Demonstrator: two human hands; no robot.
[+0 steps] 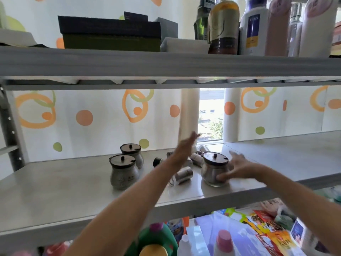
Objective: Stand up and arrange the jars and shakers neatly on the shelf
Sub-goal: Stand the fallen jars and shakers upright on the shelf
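Two lidded metal jars stand upright on the grey middle shelf (pixel 64 185), one in front (pixel 123 170) and one behind it (pixel 132 153). A third lidded jar (pixel 214 168) stands to the right, with my right hand (pixel 237 169) around its right side and base, thumb against the glass bottom. Several small shakers lie on their sides between the jars, one near the front (pixel 182 175), others further back (pixel 196 158), and a dark-capped one (pixel 157 161). My left hand (pixel 184 146) hovers blurred above the toppled shakers, fingers spread and holding nothing.
The upper shelf carries dark boxes (pixel 110 32) and several bottles (pixel 224 24). Below the middle shelf are bottles (pixel 224 241) and colourful packets (pixel 267 226). A dotted curtain hangs behind, with a window gap (pixel 211 115). A metal upright (pixel 9 130) stands at left.
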